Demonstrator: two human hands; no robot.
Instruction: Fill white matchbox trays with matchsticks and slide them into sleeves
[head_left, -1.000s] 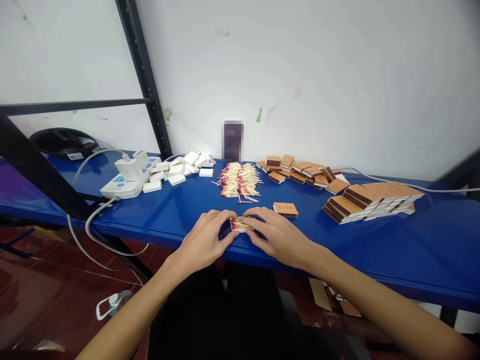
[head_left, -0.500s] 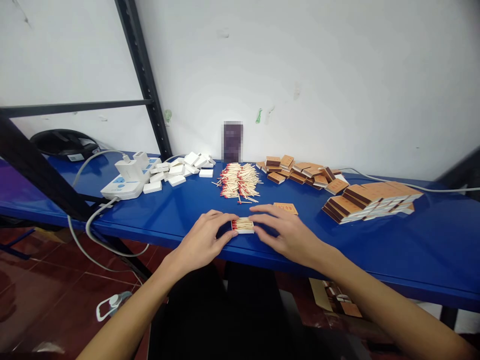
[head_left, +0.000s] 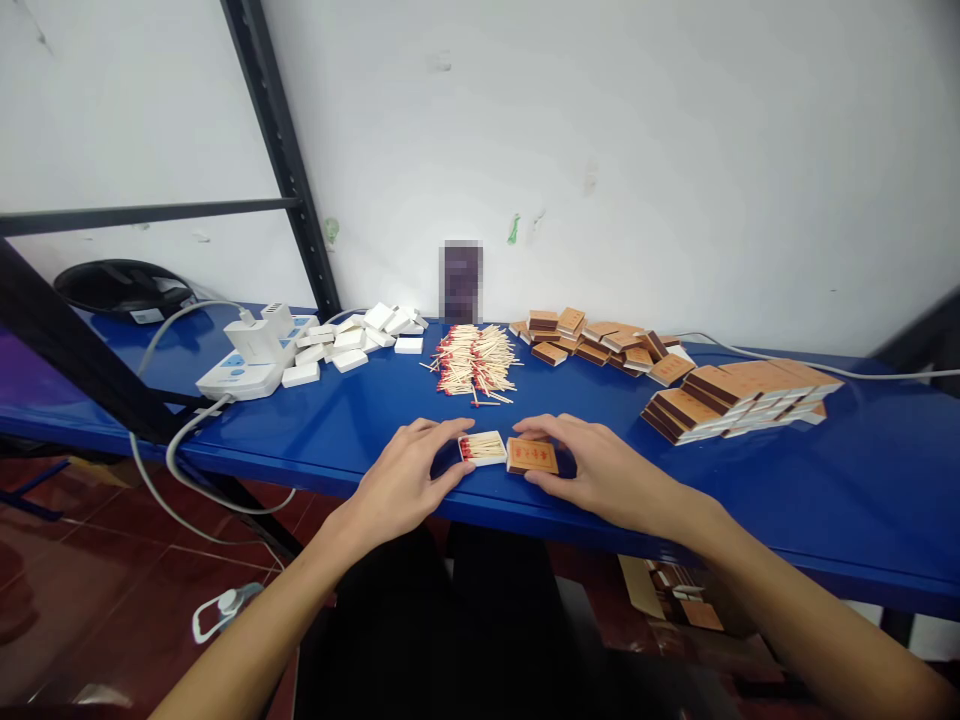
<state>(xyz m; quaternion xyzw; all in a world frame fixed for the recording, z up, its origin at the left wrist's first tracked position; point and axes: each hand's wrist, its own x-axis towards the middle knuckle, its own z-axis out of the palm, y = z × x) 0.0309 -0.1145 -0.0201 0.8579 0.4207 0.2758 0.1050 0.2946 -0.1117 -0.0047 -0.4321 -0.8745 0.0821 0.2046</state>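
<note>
Between thumb and fingers, my left hand (head_left: 409,475) grips a white matchbox tray (head_left: 491,459) filled with red-tipped matches (head_left: 480,446). My right hand (head_left: 600,465) is closed around an orange-brown matchbox sleeve (head_left: 532,456) with red print on top. The sleeve's left end sits right beside the tray's right end, in line with it; whether they touch I cannot tell. Both are at the front of the blue table (head_left: 360,425). Behind them lies a heap of loose matches (head_left: 476,360), with single matches at its near edge.
White trays (head_left: 352,340) are piled at the back left, by a power strip (head_left: 244,375) with cables. Loose matchbox sleeves (head_left: 600,340) lie at the back right, near stacked matchboxes (head_left: 739,395). A black shelf post (head_left: 281,150) rises on the left. A dark pixelated rectangle (head_left: 461,282) stands against the wall.
My right hand has left the tray's right side and taken hold of the sleeve, bringing it from behind to the tray's right end. My left hand stays on the tray.
</note>
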